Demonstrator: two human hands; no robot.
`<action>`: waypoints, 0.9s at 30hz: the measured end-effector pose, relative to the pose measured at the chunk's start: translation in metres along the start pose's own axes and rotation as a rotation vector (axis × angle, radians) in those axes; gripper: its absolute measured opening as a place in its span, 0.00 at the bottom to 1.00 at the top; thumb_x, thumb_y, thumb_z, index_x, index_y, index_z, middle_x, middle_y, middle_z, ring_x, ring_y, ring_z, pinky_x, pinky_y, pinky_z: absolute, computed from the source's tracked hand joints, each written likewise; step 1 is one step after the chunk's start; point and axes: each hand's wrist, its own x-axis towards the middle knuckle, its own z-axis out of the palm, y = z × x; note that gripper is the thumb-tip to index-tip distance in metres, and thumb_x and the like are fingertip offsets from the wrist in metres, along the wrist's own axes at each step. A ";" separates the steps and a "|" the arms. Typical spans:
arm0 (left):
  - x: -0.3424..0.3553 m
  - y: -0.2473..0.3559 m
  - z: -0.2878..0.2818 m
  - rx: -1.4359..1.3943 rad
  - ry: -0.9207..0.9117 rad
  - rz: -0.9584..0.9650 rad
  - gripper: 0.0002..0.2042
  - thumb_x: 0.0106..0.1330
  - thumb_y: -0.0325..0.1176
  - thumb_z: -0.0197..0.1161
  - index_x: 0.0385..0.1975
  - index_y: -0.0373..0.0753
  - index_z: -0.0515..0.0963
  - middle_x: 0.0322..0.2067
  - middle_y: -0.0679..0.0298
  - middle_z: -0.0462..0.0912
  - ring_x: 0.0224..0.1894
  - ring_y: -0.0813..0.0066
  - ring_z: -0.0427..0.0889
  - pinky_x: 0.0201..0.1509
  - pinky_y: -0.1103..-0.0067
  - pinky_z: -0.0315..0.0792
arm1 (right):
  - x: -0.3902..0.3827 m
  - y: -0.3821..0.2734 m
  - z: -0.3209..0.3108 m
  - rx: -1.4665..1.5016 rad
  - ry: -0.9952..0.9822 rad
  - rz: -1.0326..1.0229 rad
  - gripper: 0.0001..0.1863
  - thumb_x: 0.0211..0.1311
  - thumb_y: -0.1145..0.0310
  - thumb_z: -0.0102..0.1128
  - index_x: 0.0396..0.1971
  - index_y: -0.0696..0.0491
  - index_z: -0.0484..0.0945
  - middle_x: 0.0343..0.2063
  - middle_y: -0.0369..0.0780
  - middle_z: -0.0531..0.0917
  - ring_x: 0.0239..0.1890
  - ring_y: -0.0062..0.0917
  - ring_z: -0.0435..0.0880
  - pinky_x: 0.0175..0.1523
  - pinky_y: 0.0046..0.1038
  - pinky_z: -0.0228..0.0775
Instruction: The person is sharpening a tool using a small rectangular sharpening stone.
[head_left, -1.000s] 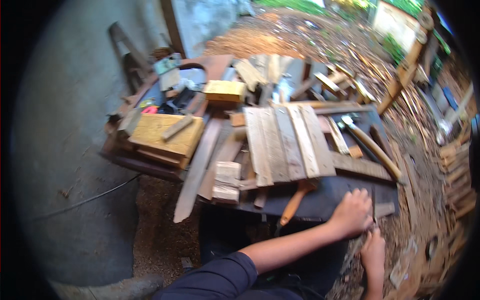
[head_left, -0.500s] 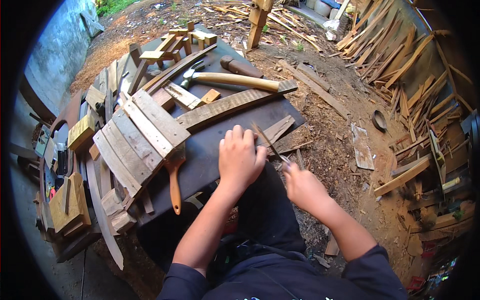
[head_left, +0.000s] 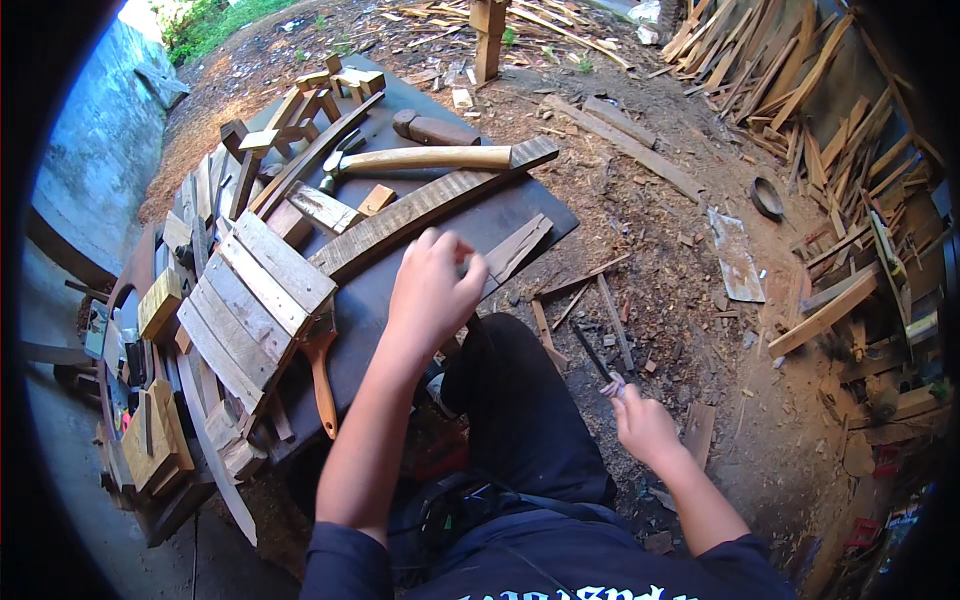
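Note:
My right hand (head_left: 646, 428) is closed round the pale, wrapped-looking handle of a narrow, dark-bladed knife (head_left: 594, 352), held off to the right of the table, its blade pointing up and left. My left hand (head_left: 432, 285) is over the near edge of the dark table (head_left: 375, 285), its fingers curled in and slightly blurred. Whatever they may hold is hidden. Just beyond those fingers, a weathered wooden strip (head_left: 518, 250) lies on the table's right corner. A long ridged wooden bar (head_left: 430, 212) rests farther back.
A hammer (head_left: 430, 158) and a dark wooden piece (head_left: 435, 128) lie behind the bar. To the left are a slatted wooden panel (head_left: 262, 290), a brush with an orange handle (head_left: 323, 390) and several wood blocks. Scrap planks (head_left: 800, 90) lean along the right wall.
My right hand has drawn the knife away from my left hand, down and to the right. My left hand has shifted from the wooden strip. The whole view has turned slightly.

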 end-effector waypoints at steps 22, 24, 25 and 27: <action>0.060 0.037 0.124 0.514 0.163 0.110 0.08 0.60 0.36 0.61 0.32 0.39 0.82 0.34 0.61 0.80 0.41 0.67 0.79 0.40 0.72 0.70 | 0.063 -0.027 0.108 0.008 0.110 -0.227 0.16 0.80 0.58 0.44 0.46 0.54 0.76 0.29 0.56 0.85 0.33 0.59 0.83 0.35 0.57 0.69; 0.063 0.037 0.125 0.465 0.163 0.089 0.08 0.60 0.36 0.62 0.32 0.38 0.81 0.33 0.61 0.80 0.40 0.66 0.79 0.39 0.72 0.70 | 0.063 -0.032 0.104 0.021 0.129 -0.218 0.14 0.78 0.59 0.45 0.45 0.54 0.75 0.27 0.56 0.84 0.31 0.60 0.83 0.35 0.58 0.69; 0.066 0.035 0.127 0.428 0.156 0.060 0.09 0.59 0.36 0.62 0.33 0.38 0.81 0.33 0.61 0.80 0.39 0.66 0.80 0.38 0.72 0.71 | 0.063 -0.036 0.103 0.046 0.138 -0.214 0.13 0.76 0.60 0.47 0.44 0.54 0.73 0.25 0.56 0.84 0.30 0.60 0.83 0.34 0.58 0.69; 0.069 0.028 0.128 0.395 0.094 0.047 0.09 0.59 0.36 0.62 0.33 0.38 0.81 0.32 0.61 0.80 0.37 0.66 0.80 0.38 0.72 0.72 | 0.063 -0.036 0.106 0.053 0.132 -0.218 0.13 0.76 0.60 0.47 0.44 0.54 0.74 0.25 0.56 0.83 0.30 0.60 0.83 0.34 0.58 0.69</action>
